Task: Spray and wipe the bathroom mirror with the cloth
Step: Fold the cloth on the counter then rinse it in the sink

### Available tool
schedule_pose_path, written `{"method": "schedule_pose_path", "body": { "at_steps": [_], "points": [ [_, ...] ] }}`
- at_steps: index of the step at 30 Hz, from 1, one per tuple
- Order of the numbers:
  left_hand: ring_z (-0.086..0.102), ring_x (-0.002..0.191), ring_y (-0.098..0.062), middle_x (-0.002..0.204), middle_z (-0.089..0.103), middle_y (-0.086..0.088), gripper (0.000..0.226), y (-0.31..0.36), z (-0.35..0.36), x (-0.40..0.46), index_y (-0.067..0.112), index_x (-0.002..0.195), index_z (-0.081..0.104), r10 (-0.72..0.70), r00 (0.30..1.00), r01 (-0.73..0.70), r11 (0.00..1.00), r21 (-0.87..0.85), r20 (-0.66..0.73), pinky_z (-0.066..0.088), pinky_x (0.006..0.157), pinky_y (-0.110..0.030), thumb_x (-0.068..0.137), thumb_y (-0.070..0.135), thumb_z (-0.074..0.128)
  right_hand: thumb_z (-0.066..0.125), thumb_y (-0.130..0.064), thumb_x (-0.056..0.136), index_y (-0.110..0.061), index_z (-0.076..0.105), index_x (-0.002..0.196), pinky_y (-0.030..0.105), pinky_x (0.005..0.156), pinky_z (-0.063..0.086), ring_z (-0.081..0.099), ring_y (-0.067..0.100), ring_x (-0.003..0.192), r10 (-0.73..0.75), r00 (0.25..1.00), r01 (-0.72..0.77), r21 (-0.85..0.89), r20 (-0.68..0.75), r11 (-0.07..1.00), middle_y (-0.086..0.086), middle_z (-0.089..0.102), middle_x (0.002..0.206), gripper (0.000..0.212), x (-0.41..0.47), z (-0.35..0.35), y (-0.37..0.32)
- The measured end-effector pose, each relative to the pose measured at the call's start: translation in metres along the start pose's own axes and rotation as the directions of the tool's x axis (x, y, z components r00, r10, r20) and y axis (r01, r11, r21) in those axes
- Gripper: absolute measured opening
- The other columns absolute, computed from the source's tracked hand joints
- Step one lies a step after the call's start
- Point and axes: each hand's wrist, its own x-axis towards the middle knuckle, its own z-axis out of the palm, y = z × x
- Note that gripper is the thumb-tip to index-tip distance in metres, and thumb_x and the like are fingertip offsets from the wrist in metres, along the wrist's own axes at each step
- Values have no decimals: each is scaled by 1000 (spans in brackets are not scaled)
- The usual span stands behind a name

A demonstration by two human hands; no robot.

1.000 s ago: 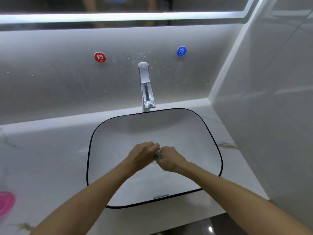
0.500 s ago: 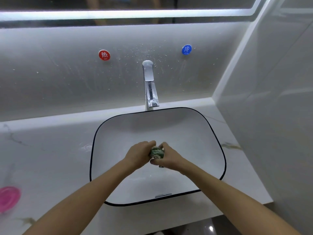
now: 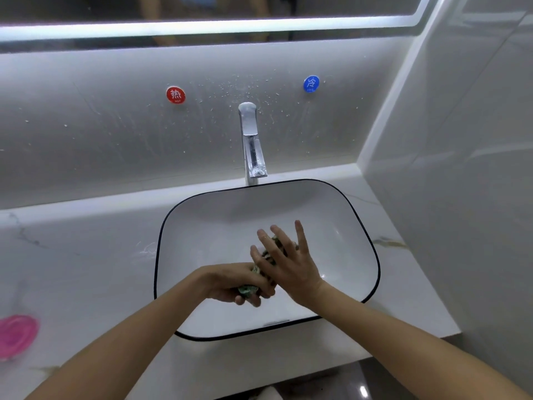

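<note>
Over the basin (image 3: 354, 215), both hands meet near its middle. Left hand (image 3: 230, 281) curls around the wadded green cloth (image 3: 247, 289), gripping it. Right hand (image 3: 291, 264) lies flat across the cloth's upper part, fingers straight and spread (cloth shows between them). Faucet (image 3: 252, 145) spout ends at the basin's far rim, well apart from the hands. Mirror (image 3: 202, 7) runs along the top. Pink disc (image 3: 16, 334) sits at the counter's left edge.

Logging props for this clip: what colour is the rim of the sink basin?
Black: a thin dark line edges the white sink basin, clearest in the head view.
</note>
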Motion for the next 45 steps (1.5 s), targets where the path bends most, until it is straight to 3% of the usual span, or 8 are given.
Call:
{"method": "schedule_pose_path", "body": {
  "at_steps": [5,13,18,30,33,36,39,45],
  "points": [
    [55,55,-7,76,49,0,16,2,8,-2,13,90,46,12,993,5,990,142,-118,39,41,-16,86,10,61,46,-2,84,-13,54,84,34,59,46,55,25,75,-132,990,137,106,-54,985,7,58,83,14,11,-9,10],
    [51,40,-11,59,57,-3,5,-2,13,22,11,86,57,264,752,165,811,561,-603,42,40,-18,88,15,55,82,-4,33,-12,57,60,16,37,18,42,16,31,117,835,-247,176,537,953,0,48,44,38,25,-12,-3],
    [60,68,-21,80,66,-7,17,-10,0,38,9,91,63,527,625,289,528,798,-575,41,58,-24,90,20,51,48,1,83,-5,59,98,29,59,34,61,29,79,226,562,-513,122,796,850,10,65,91,19,39,-13,-9],
    [17,31,-13,36,41,1,36,-36,-42,53,11,55,52,794,605,249,-121,961,-56,20,31,-13,42,1,84,45,10,79,-7,41,73,17,39,23,28,13,42,97,-54,-966,-27,994,-257,4,36,56,19,34,-8,-36],
    [50,39,-18,54,56,-4,21,-30,-37,57,8,73,58,744,638,232,58,971,-197,36,38,-20,64,6,77,51,6,80,-8,42,75,19,39,27,34,15,46,155,21,-989,44,988,-143,7,41,61,17,32,-1,-31],
    [61,63,-21,75,60,-7,7,-16,-32,53,8,88,56,343,772,327,507,798,-534,42,51,-24,88,13,51,54,-1,80,-7,49,93,26,56,39,49,20,71,301,267,-949,196,916,245,10,56,88,15,25,8,-29],
    [52,45,-10,67,59,0,17,-18,-38,48,11,93,53,107,861,198,830,522,-497,42,41,-19,87,24,60,66,1,72,-13,47,123,32,85,42,52,27,103,331,571,-750,313,752,582,11,53,117,56,13,14,-28],
    [55,57,-11,77,54,-3,23,-16,-34,26,15,105,53,43,951,-41,999,13,-308,44,51,-20,87,27,63,77,-7,51,-20,38,136,53,109,18,30,34,134,57,912,-141,179,406,974,16,29,145,95,-1,13,-9]
  ]
}}
